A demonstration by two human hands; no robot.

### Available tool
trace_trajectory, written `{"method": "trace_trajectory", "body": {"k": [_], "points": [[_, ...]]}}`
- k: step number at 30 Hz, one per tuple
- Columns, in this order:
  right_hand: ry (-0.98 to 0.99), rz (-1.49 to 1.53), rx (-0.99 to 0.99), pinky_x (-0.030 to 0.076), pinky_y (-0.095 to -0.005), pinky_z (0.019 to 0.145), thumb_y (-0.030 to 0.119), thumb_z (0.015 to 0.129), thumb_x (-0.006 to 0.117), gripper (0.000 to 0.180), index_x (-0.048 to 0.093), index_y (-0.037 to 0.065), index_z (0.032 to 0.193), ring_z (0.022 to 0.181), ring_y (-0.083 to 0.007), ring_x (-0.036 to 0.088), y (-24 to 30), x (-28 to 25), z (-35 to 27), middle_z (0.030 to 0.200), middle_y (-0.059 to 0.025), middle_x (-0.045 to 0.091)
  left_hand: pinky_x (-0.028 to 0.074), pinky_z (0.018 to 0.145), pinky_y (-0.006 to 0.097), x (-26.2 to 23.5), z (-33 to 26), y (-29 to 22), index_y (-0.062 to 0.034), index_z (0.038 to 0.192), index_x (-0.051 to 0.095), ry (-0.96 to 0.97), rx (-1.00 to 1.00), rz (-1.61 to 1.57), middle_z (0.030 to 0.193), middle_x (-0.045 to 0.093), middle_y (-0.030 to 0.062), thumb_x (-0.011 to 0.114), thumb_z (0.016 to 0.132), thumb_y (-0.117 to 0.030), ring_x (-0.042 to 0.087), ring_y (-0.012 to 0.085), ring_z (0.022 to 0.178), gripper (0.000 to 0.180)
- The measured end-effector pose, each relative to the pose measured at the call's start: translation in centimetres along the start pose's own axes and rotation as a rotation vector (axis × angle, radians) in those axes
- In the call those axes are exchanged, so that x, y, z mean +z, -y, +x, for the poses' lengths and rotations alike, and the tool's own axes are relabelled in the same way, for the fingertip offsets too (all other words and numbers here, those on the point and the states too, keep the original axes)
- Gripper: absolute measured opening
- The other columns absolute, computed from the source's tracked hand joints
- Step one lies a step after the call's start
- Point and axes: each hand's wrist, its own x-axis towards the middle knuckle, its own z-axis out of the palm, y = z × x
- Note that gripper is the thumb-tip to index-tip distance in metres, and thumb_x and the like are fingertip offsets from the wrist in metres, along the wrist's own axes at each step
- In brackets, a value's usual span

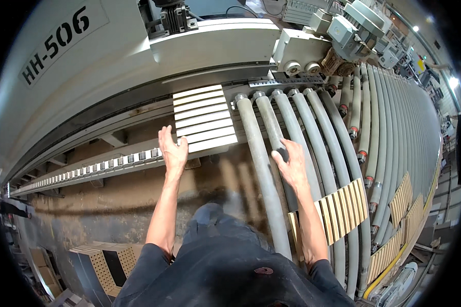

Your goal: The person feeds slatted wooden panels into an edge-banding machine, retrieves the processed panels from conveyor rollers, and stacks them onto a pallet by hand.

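Observation:
My left hand (172, 149) is open, fingers stretched out and thumb toward a slatted panel (202, 114). That panel has pale strips with dark gaps and lies at the machine's edge, just left of the rollers. The hand overlaps its near left corner; whether they touch I cannot tell. My right hand (293, 165) is also open, thumb apart, over the long grey rollers (264, 169), holding nothing. Under my right forearm, a second slatted panel (346, 207) of light wood lies across the rollers, partly hidden by the arm.
A large grey machine (107, 56) runs along the far side, with a motor unit (353, 30) at the upper right. A link track (102, 165) extends left. More slatted panels (402, 197) lie on the rollers at right. A stack of perforated panels (105, 263) stands lower left.

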Motion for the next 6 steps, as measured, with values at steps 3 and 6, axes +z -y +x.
{"method": "trace_trajectory", "body": {"k": [3,6], "points": [[-0.036,-0.020,-0.072,0.040,-0.0471,0.106,0.025,0.086,0.073,0.052,0.058,-0.001,0.129,0.120,-0.0386,0.050,-0.3,1.7,2.2,0.125,-0.0211,0.059,0.025,0.120,0.047,2.1,-0.2,-2.1,0.0057,0.140,0.047,0.066,0.003,-0.033,0.146,0.046,0.0287,0.065,0.084,-0.018,0.032,0.0420,0.145,0.063],[-0.043,-0.028,-0.057,0.038,-0.0524,0.107,0.028,0.085,0.075,0.058,0.055,0.003,0.133,0.125,-0.0378,0.046,-1.1,3.7,4.3,0.131,-0.0200,0.056,0.024,0.121,0.047,3.9,-0.7,-3.8,0.0061,0.141,0.046,0.165,0.031,-0.083,0.147,0.046,0.0274,0.064,0.084,-0.019,0.030,0.0434,0.145,0.065]]}}
